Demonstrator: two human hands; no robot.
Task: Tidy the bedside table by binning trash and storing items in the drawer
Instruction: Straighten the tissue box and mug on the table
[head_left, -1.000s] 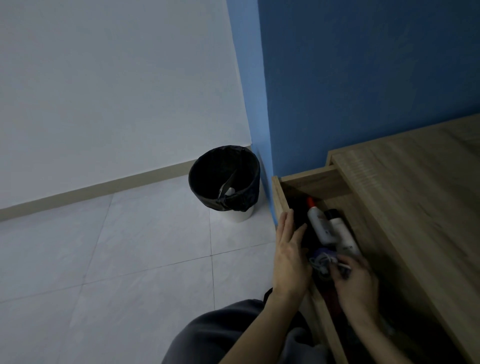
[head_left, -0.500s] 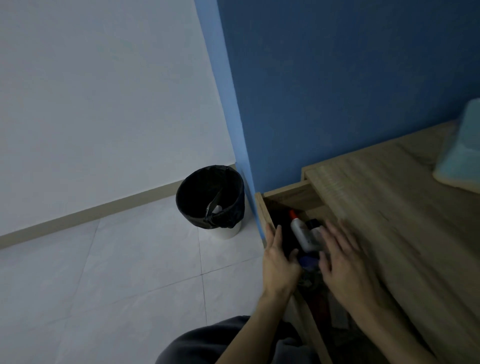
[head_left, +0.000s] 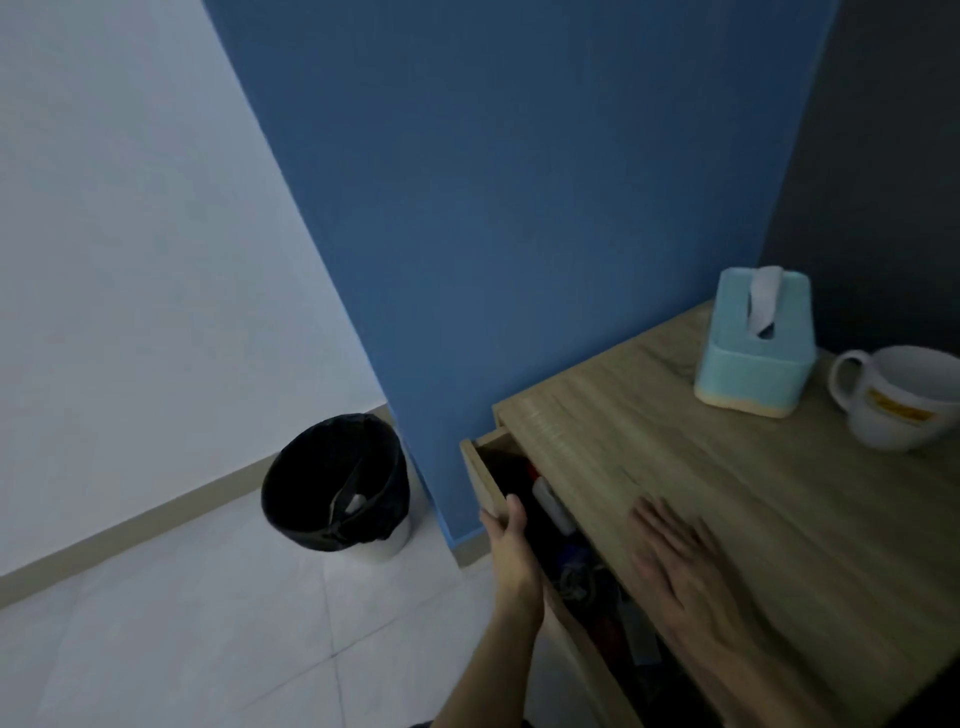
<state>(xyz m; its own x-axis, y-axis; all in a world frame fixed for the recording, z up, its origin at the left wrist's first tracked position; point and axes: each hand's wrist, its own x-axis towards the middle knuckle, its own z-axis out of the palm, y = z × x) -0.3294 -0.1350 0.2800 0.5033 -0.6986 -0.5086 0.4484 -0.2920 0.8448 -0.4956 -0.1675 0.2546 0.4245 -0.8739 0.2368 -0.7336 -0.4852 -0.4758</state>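
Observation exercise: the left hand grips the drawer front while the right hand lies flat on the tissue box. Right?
No. The head view shows the right hand flat on the tabletop, apart from the tissue box; the left hand does grip the drawer front.

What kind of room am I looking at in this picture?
Probably a bedroom corner. A wooden bedside table with an open drawer carries a tissue box and a white mug, and a small lined bin stands on the tiled floor by the blue wall.
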